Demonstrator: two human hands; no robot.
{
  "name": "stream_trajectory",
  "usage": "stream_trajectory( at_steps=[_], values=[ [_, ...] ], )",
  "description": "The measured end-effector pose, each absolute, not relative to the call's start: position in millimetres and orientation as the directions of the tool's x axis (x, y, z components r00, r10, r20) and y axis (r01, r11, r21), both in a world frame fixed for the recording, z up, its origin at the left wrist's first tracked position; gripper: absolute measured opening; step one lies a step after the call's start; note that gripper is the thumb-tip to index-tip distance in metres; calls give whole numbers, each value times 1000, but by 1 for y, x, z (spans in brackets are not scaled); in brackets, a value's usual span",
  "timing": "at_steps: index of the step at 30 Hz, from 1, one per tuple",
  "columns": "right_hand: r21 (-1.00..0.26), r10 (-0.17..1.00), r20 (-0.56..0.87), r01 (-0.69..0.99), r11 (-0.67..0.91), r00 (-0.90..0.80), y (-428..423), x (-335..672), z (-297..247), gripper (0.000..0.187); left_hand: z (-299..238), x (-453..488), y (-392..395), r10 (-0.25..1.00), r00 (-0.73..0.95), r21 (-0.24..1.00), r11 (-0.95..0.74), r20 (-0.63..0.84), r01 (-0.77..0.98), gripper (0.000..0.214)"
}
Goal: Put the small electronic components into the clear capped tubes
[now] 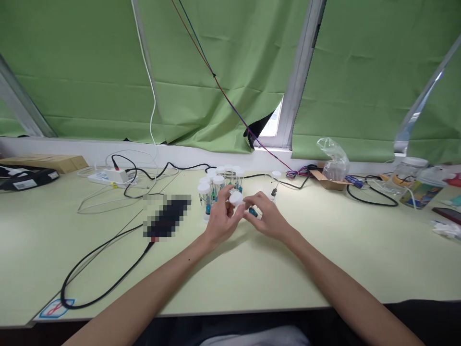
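My left hand (pixel 220 218) is closed around a small clear vial with a white cap (pixel 236 198), held just above the pale green table (pixel 324 259). Facing it, my right hand (pixel 268 218) pinches a small blue and black part (pixel 253 212) right beside the vial. Directly behind both hands stands a cluster of several clear white-capped vials (pixel 218 185) with blue parts inside. One more vial (pixel 275 185) stands alone a little to the right of the cluster.
A black cable (pixel 93 262) loops over the table's left side near a blurred dark object (pixel 167 216). A white power strip (pixel 111 177) lies at back left, a cardboard tray with a plastic bag (pixel 333 168) and jars (pixel 414 185) at back right. Green blinds hang behind.
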State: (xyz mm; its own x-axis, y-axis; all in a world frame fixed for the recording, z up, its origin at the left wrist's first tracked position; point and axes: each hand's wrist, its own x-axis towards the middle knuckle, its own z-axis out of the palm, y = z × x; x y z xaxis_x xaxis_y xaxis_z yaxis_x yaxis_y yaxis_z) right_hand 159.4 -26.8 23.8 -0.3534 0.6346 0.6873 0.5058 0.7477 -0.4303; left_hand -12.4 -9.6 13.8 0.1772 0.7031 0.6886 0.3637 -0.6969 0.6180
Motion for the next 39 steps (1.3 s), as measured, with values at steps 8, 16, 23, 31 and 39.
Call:
stream_trajectory(
  at_steps=[8, 16, 23, 31, 39],
  values=[
    [-516, 727, 687, 716, 471, 17, -17, 171, 55, 40, 3, -3, -17, 521, 493, 365, -849, 696, 383, 19],
    [-491, 809, 587, 789, 369, -13, 37, 163, 43, 58, -4, 3, -24, 496, 727, 355, -864, 475, 357, 27],
    [-371, 849, 527, 887, 277, -45, 70, 156, 35, 56, -5, 2, -20, 518, 726, 379, -848, 452, 370, 29],
    [-405, 839, 540, 855, 326, -64, 82, 167, 24, 60, -8, 3, -18, 555, 717, 384, -826, 422, 413, 27],
    [-364, 833, 544, 869, 337, -95, 62, 172, 34, 76, -11, 3, -1, 793, 413, 418, -594, 447, 687, 20]
  ],
)
